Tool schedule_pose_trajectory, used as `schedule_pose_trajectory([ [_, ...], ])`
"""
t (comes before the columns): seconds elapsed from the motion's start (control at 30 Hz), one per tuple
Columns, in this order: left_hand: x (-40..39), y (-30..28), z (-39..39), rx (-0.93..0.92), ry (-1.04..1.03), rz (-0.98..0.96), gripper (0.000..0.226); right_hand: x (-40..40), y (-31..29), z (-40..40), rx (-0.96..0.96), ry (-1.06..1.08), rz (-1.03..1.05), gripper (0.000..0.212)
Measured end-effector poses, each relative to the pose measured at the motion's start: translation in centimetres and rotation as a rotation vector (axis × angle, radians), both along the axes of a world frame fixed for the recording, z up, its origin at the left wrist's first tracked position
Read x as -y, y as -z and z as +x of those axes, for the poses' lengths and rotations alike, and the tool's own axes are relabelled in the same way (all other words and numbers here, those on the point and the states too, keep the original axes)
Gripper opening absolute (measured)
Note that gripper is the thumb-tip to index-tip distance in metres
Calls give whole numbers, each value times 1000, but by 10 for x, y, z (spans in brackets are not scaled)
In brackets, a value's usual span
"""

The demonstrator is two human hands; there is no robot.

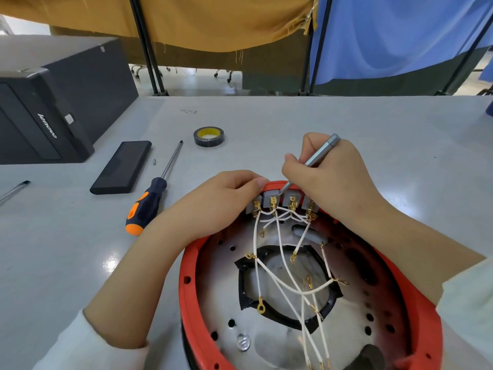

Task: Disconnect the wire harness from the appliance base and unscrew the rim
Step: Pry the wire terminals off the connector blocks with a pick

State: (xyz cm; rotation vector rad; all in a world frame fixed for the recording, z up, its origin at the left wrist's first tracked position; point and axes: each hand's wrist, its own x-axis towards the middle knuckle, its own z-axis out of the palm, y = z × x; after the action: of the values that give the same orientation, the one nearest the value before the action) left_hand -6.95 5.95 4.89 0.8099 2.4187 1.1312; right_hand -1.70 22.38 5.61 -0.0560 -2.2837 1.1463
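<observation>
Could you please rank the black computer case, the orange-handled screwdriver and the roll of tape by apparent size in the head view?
1. black computer case
2. orange-handled screwdriver
3. roll of tape
</observation>
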Motion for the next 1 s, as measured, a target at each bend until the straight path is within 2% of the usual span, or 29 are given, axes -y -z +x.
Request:
schedule_pose_trajectory([
  [0.3,0,1,-2,23,2,54,27,3,2,-1,-34,-3,8,39],
  [0.53,0,2,-2,40,0,58,26,2,0,-5,3,-4,-91,38],
  [1.0,0,1,-2,55,3,69,26,4,-2,-5,28,1,-62,33],
])
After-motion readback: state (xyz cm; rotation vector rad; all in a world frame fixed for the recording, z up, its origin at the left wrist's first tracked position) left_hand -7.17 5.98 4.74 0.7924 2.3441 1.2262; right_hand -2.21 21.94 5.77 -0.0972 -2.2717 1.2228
